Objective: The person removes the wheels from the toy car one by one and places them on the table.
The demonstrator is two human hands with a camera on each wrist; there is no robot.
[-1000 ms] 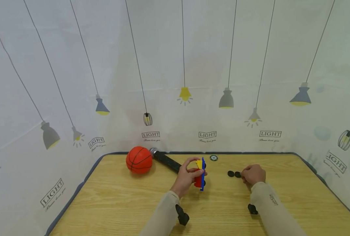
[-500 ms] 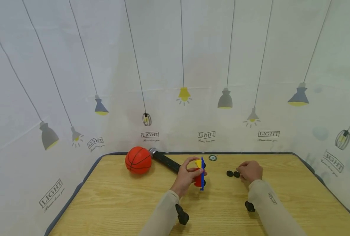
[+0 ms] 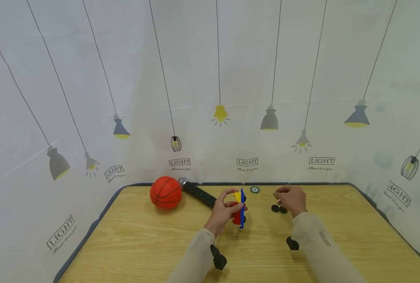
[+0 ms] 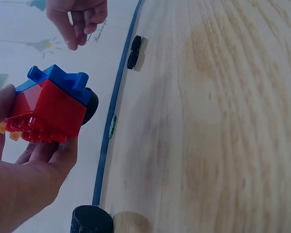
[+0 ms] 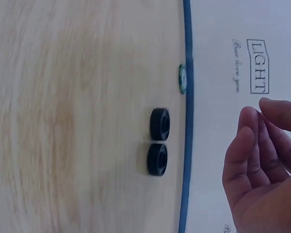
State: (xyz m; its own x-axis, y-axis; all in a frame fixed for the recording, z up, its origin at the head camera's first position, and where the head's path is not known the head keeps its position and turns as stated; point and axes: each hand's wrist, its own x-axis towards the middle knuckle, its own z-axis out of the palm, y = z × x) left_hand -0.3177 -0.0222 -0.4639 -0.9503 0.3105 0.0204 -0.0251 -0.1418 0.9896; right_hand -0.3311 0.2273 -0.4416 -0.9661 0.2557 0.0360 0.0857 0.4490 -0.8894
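My left hand (image 3: 221, 215) grips a toy block car (image 3: 237, 214), with red and yellow blocks on a blue base. The car is tipped on end, its black wheels facing right. In the left wrist view, the red block (image 4: 51, 109) sits between thumb and fingers, and one wheel (image 4: 91, 106) shows behind it. My right hand (image 3: 292, 199) is raised above two loose black wheels (image 5: 159, 124) that lie side by side on the table. Its fingers are loosely bent, thumb near the fingertips (image 5: 248, 116), and I see nothing between them.
An orange-red toy basketball (image 3: 165, 192) is at the back left of the wooden table (image 3: 142, 243). Beside it lies a black microphone (image 3: 199, 194), partly behind my left hand. A poker chip (image 3: 255, 190) lies near the back edge, before a lamp-printed backdrop (image 3: 195, 78).
My right hand has lifted off the right-hand loose wheel and moved up and to the left. The left hand has kept the toy car in nearly the same place.
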